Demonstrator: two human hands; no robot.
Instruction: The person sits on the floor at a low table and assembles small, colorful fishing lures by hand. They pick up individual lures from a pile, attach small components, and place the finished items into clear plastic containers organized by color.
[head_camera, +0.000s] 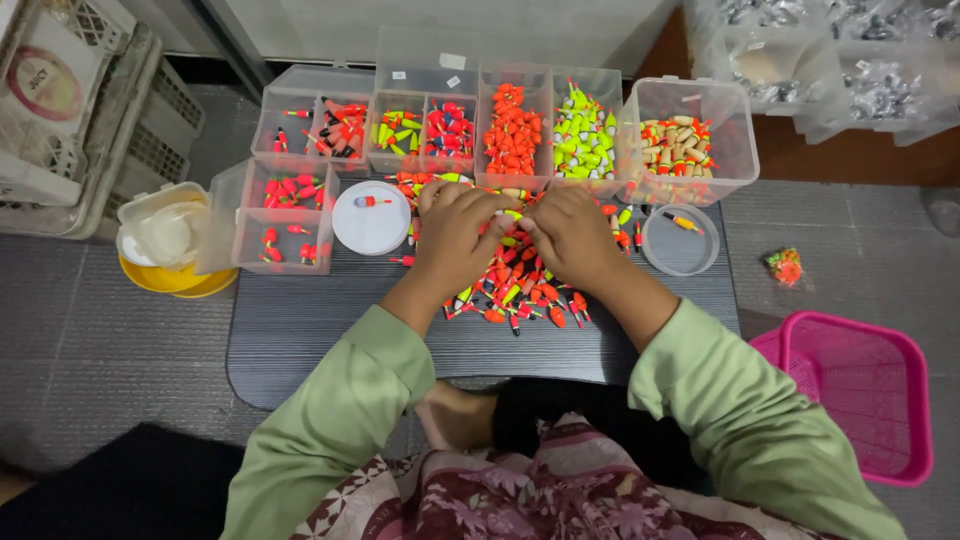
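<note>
A round red and cream label sits on a white box in the crates at far left. Small white stickers mark the clear boxes behind. A little clear packet of orange bits lies right.

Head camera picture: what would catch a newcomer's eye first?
The loose pile of small orange, red and yellow floats in the middle of the dark tray table, with the left hand and right hand pressed together over it. Behind stand clear sorting boxes of colour-sorted floats, and a pink basket sits at right.
</note>
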